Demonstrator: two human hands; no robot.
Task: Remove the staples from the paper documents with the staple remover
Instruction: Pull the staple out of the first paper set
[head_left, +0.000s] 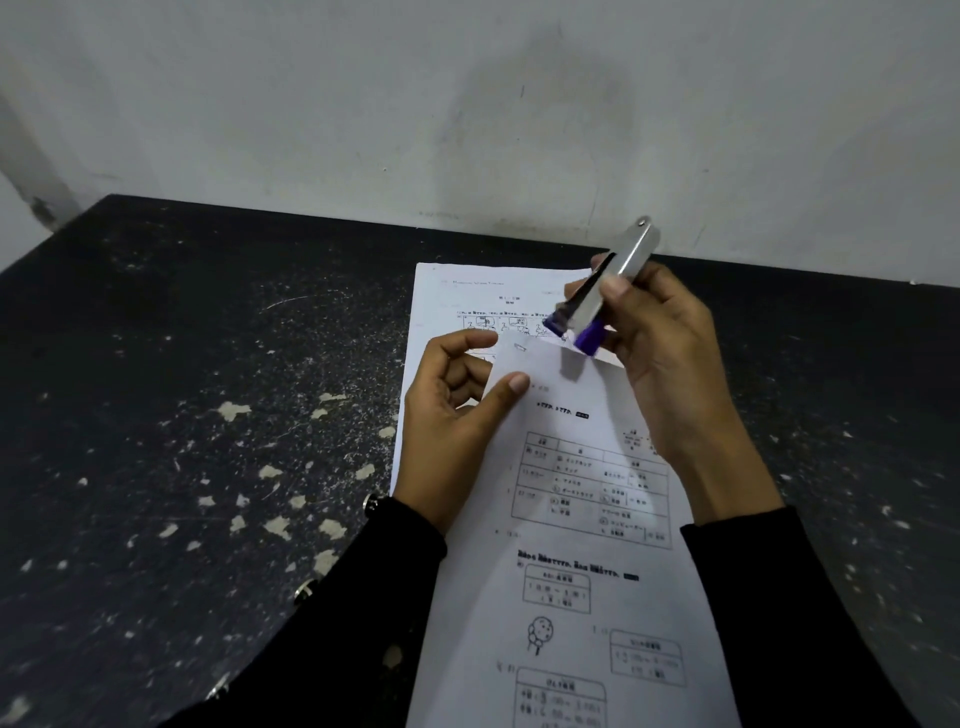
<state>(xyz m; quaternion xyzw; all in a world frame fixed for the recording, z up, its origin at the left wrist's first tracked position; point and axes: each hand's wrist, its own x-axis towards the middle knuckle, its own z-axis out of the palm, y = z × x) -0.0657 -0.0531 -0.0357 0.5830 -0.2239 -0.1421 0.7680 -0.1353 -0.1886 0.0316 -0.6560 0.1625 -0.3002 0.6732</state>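
Note:
My left hand (457, 410) pinches the upper left corner of a printed paper document (571, 545), thumb on top, lifting it off the table. A small staple (520, 347) shows near that corner. My right hand (670, 353) grips a silver staple remover (597, 296) with purple tips, held tilted just above the paper's top edge, its purple end pointing down toward the corner, a short way right of the staple. A second printed sheet (447, 301) lies flat underneath, further back.
The papers lie on a dark, scratched table (208, 389) with pale chipped spots. A grey-white wall (467, 104) rises right behind the table's far edge. Black sleeves cover both forearms.

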